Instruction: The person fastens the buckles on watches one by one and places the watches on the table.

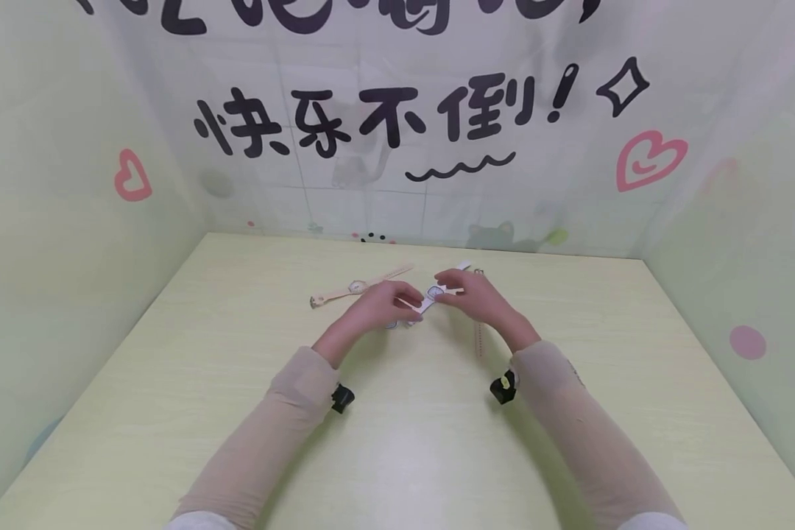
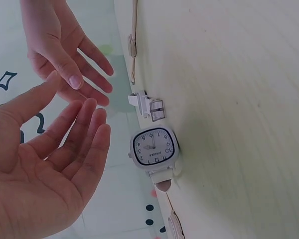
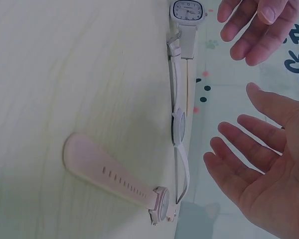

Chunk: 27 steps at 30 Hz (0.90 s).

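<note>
Head view: watches on pale tabletop, lettered white backdrop behind.

From where I stand, the person wears long sleeves in a soft pinkish beige, the left sleeve running in from seven o'clock and the right sleeve from five. The cloth creases lightly, and each ends in a snug band: the left cuff, the right cuff. White fabric shows at the bottom end of each sleeve. A small, blocky black unit pokes out at about four o'clock of the left cuff; its black twin, at eight o'clock of the right cuff, carries a yellow-green patch. Beyond the cuffs, the left hand and right hand are bare, with a short, rounded thumbnail on the right.
</note>
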Tool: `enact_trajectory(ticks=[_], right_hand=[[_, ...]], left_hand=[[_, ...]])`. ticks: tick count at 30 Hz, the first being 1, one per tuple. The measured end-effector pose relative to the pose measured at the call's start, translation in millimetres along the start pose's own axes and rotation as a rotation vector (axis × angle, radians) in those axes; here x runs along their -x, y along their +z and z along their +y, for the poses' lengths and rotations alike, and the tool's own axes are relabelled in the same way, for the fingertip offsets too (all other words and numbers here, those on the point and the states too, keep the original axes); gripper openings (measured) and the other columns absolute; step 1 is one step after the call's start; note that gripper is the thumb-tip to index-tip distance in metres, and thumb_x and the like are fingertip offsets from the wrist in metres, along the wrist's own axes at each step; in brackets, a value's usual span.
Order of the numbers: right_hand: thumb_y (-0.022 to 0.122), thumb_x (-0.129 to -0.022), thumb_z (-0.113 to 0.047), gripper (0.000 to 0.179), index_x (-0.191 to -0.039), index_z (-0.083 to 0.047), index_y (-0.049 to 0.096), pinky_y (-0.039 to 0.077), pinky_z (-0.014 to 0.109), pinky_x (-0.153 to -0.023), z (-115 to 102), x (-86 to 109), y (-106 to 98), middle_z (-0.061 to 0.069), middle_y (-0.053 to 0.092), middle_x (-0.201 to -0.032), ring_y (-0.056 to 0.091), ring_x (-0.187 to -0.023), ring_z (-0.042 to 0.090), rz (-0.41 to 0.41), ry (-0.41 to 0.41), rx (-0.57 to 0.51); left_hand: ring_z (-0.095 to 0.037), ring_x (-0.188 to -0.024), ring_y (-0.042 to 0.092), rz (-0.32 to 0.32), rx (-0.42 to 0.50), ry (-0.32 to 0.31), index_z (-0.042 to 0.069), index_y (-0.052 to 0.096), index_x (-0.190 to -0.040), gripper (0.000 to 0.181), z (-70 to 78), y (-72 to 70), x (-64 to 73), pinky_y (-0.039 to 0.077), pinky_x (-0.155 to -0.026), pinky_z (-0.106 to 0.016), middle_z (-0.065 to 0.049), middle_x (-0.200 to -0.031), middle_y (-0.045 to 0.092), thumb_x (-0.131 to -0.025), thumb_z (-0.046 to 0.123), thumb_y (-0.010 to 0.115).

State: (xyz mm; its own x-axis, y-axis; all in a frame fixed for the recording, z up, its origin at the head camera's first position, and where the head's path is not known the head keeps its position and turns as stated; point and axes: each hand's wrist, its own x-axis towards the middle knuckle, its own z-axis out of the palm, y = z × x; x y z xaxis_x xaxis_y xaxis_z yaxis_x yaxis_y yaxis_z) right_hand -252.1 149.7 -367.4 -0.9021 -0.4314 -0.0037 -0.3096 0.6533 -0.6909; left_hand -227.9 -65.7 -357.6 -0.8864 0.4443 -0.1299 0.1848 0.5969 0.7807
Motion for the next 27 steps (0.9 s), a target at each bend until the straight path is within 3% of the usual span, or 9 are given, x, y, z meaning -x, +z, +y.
enact_trajectory(ticks=[18,27], right_hand=[[0.064,-0.097,-0.019,0.045,-0.136,0.002,0.055,0.048,0.051,-0.106,19,2.7,-18,0.023,0.061,-0.135,0.059,-0.126,0.04,0.066,0.054,0.032],[0.061,-0.099,-0.02,0.044,-0.137,0.002,0.054,0.049,0.05,-0.107,35,3.1,-21,0.023,0.06,-0.136,0.058,-0.127,0.039,0.093,0.148,-0.003]], left_hand=[[-0.022,-0.112,0.069,-0.042,0.032,0.013,0.004,0.065,-0.125,0.036,9.1,24.9,-11.5,0.053,-0.099,-0.035,-0.01,-0.122,0.071,-0.091,0.014,0.073],[-0.023,-0.111,0.07,-0.076,0.039,0.013,0.003,0.066,-0.123,0.036,12.9,38.8,-15.1,0.055,-0.095,-0.033,-0.01,-0.121,0.071,-0.089,0.014,0.075]])
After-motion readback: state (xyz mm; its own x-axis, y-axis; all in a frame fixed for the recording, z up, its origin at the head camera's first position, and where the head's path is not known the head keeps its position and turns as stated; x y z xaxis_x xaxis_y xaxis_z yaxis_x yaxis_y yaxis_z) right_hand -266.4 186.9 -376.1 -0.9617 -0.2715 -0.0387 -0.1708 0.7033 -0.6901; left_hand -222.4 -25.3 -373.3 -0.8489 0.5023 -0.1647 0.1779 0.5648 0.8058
